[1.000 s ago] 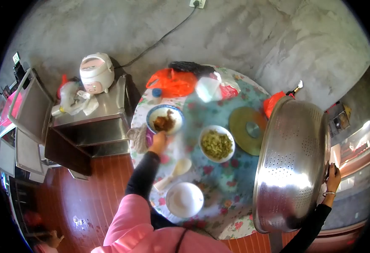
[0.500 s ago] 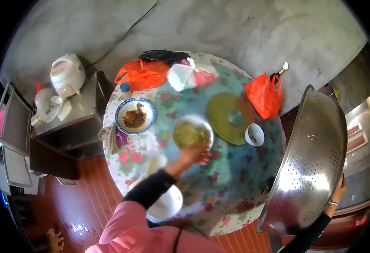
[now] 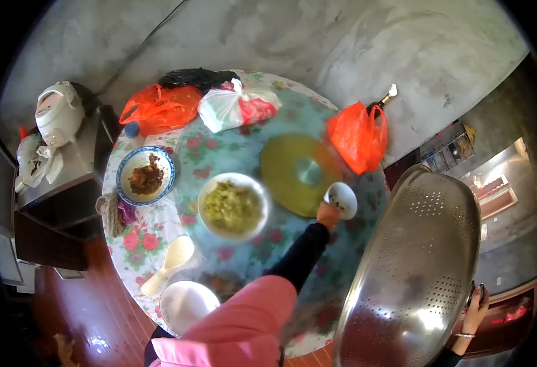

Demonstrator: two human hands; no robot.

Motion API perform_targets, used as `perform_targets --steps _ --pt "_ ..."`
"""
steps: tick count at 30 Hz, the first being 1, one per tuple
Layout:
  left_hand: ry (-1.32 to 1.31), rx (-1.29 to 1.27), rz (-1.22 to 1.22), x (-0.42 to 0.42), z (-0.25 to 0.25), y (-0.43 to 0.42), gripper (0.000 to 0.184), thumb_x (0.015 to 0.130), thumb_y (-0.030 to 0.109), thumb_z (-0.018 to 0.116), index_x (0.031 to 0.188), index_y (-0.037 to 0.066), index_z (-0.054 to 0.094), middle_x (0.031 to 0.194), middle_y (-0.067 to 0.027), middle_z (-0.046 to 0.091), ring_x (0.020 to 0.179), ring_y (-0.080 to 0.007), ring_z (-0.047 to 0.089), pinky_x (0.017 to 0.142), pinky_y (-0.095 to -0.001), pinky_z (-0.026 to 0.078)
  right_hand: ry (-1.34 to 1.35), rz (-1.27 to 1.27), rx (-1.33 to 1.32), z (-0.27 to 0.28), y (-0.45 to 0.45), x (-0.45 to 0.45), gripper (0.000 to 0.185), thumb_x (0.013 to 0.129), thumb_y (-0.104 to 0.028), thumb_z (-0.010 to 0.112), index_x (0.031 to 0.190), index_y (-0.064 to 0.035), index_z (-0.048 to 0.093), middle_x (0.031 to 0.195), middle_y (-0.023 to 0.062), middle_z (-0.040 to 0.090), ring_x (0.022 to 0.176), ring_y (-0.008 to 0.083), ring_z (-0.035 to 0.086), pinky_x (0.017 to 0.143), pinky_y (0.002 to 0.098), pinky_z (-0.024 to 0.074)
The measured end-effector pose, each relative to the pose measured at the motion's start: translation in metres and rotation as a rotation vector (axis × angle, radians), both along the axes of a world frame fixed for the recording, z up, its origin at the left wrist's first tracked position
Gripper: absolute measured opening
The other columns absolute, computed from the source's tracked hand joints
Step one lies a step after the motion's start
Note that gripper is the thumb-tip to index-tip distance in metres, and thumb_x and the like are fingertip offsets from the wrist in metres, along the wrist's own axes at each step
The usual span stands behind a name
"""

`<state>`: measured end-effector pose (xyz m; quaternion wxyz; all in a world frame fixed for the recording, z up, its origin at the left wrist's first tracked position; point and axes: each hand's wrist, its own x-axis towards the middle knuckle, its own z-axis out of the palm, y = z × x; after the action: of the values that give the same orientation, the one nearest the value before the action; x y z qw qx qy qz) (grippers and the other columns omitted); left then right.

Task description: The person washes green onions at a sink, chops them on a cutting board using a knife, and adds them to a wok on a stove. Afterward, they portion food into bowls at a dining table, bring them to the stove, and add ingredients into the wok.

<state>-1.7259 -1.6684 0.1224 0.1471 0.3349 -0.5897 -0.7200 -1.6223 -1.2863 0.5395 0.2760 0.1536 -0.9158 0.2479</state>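
My left hand (image 3: pixel 328 215), in a black cuff and pink sleeve, has its fingers closed at the near rim of a small white bowl (image 3: pixel 349 203). Dark bits lie inside that bowl, which sits beside the round yellowish turntable (image 3: pixel 290 177). At the right, my right hand (image 3: pixel 476 311), with a bracelet at the wrist, grips the outer edge of a large perforated steel colander (image 3: pixel 406 269), tilted up on its side. A white bowl of green chopped vegetables (image 3: pixel 231 207) stands left of the turntable.
On the flowered table stand a blue-rimmed bowl of brown food (image 3: pixel 145 175), a pale spoon (image 3: pixel 173 260) and a white bowl (image 3: pixel 188 306). Red plastic bags (image 3: pixel 359 137) and a white bag (image 3: pixel 238 109) line the back. A rice cooker (image 3: pixel 59 114) is on a side cabinet.
My left hand has left the vegetable bowl and moved right to the small white bowl. The view has shifted to the right. My right hand still holds the colander.
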Motion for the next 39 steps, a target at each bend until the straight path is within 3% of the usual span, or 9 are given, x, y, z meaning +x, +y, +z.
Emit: perform_targets --steps 2,5,7,11,14,20,27,33,39 --pt "0.003 0.033 0.048 0.001 -0.009 0.0 0.03 0.071 0.02 0.064 0.096 0.005 0.062 0.1 -0.0159 0.06 0.08 -0.0287 0.059 0.064 -0.0347 0.051 -0.039 -0.023 -0.05 -0.004 -0.011 0.013 0.05 0.086 -0.037 0.055 0.108 0.008 0.05 0.093 0.0085 0.056 0.079 0.014 0.047 0.071 0.0249 0.0401" --pt "-0.13 -0.73 -0.606 0.073 0.039 -0.022 0.03 0.078 0.018 0.06 0.104 0.003 0.058 0.107 -0.0174 0.057 0.087 -0.0292 0.06 0.064 -0.0364 0.053 -0.2 -0.083 -0.059 0.004 -0.033 0.028 0.05 0.086 -0.035 0.055 0.11 0.0088 0.049 0.1 0.0112 0.055 0.089 0.0169 0.047 0.083 0.0273 0.038" --pt "0.383 0.643 -0.356 0.118 0.041 -0.018 0.04 0.084 0.021 0.055 0.115 -0.001 0.044 0.103 -0.0183 0.057 0.081 -0.027 0.063 0.065 -0.0335 0.056 -0.148 -0.047 -0.054 -0.009 -0.015 0.011 0.05 0.086 -0.034 0.055 0.111 0.0089 0.049 0.1 0.0112 0.055 0.089 0.0162 0.048 0.082 0.0267 0.0382" --pt "0.405 0.635 -0.526 0.258 0.112 -0.073 0.043 0.084 0.012 0.052 0.123 -0.003 0.039 0.112 -0.0182 0.053 0.094 -0.0294 0.059 0.071 -0.0381 0.055 -0.141 0.041 -0.16 -0.025 -0.02 0.0 0.048 0.087 -0.031 0.056 0.11 0.0098 0.048 0.101 0.0106 0.055 0.09 0.015 0.048 0.082 0.0256 0.0386" --pt "0.266 0.493 -0.225 0.343 0.165 -0.112 0.035 0.083 0.007 0.047 0.115 -0.008 0.044 0.107 -0.0184 0.055 0.093 -0.0314 0.059 0.074 -0.0438 0.054 -0.184 0.101 -0.196 -0.03 -0.044 -0.002 0.045 0.087 -0.03 0.056 0.109 0.0088 0.049 0.1 0.0102 0.056 0.09 0.0152 0.048 0.081 0.0256 0.0388" --pt "0.217 0.147 0.087 0.433 0.108 -0.212 0.04 0.071 0.002 0.042 0.109 -0.011 0.045 0.097 -0.0201 0.058 0.082 -0.0302 0.062 0.062 -0.0379 0.055 -0.135 0.23 -0.101 -0.067 -0.094 -0.022 0.039 0.085 -0.03 0.056 0.102 0.0055 0.054 0.097 0.0129 0.059 0.087 0.0184 0.052 0.077 0.028 0.0417" --pt "0.432 0.581 0.306 0.449 0.072 -0.226 0.058 0.068 0.01 0.037 0.125 -0.001 0.032 0.11 -0.0207 0.052 0.093 -0.0404 0.056 0.076 -0.0601 0.047 -0.112 0.31 0.11 -0.099 -0.218 -0.003 0.045 0.079 -0.036 0.059 0.1 0.0032 0.055 0.082 0.0223 0.061 0.077 0.033 0.06 0.069 0.038 0.0456" --pt "0.265 0.623 0.441 0.404 0.067 -0.219 0.04 0.073 0.025 0.04 0.104 0.005 0.054 0.088 -0.0113 0.062 0.071 -0.0243 0.059 0.054 -0.0408 0.042 -0.028 0.327 0.237 -0.111 -0.28 0.008 0.052 0.075 -0.04 0.061 0.104 0.0034 0.055 0.086 0.0275 0.06 0.082 0.0412 0.058 0.071 0.0435 0.0461" --pt "0.518 0.75 0.422 0.375 0.066 -0.204 0.044 0.073 0.018 0.039 0.113 0.001 0.047 0.096 -0.0145 0.059 0.082 -0.0274 0.059 0.072 -0.0478 0.046 -0.018 0.341 0.295 -0.118 -0.295 0.012 0.052 0.073 -0.037 0.062 0.103 0.0048 0.055 0.088 0.0276 0.06 0.085 0.041 0.058 0.074 0.0432 0.0457"
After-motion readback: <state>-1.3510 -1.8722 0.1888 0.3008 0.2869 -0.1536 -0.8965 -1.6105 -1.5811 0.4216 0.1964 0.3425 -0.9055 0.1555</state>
